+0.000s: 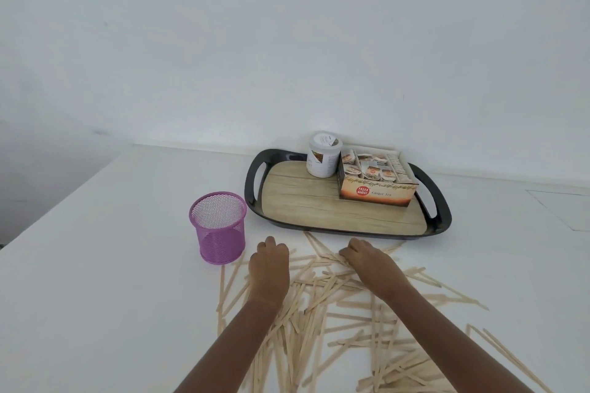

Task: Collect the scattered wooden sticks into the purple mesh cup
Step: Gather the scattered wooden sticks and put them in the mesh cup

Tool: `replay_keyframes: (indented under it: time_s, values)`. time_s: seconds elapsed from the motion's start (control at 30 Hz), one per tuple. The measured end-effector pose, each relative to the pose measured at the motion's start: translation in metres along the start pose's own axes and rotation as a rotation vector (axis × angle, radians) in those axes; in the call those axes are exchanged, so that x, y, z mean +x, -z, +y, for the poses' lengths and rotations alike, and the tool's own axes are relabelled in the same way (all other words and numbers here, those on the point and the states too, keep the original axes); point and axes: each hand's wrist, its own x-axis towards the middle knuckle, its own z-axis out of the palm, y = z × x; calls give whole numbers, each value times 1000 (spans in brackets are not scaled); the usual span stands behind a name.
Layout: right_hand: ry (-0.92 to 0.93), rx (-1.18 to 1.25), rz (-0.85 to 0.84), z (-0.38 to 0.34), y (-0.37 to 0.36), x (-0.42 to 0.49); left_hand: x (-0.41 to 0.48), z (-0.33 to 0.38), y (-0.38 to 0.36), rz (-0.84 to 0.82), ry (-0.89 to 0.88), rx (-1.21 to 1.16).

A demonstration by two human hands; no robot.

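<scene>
On the white desk [111, 281], wooden sticks [322, 293] lie scattered in a loose heap. Upright purple mesh cup [218, 226] stands just left of the heap's far end. Person's left hand [269, 265] is beside the cup, fingers curled; whether it holds anything, cannot tell. Person's right hand [367, 260] curls its fingers round sticks, near black tray [303, 201] carrying tea box [376, 191] and white jar [322, 158].

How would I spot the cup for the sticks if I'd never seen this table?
Find the dark-rimmed tray on the white table. Just left of its near corner stands the purple mesh cup, upright. It alone is purple see-through wire; the white jar and tea box sit on the tray.
</scene>
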Motion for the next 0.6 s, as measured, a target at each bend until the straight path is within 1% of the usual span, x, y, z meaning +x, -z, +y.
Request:
replay_keyframes:
  time_s: [0.2,0.27,0.33,0.5,0.57,0.6]
  values:
    - [53,-70,-58,-1,-1,-13,-6,1,4,15,-75,27]
    - [25,-44,-54,-3,0,-17,-7,1,6,16,-95,32]
    - [-37,32,-23,-6,3,-21,-8,2,7,19,-101,42]
    - [-122,235,23,-13,12,-30,-6,1,8,38,-123,40]
    - [-175,334,68,-16,21,-34,-6,-1,11,62,-129,-31]
    - [-192,381,95,-18,26,-35,-6,-1,14,90,-128,-102]
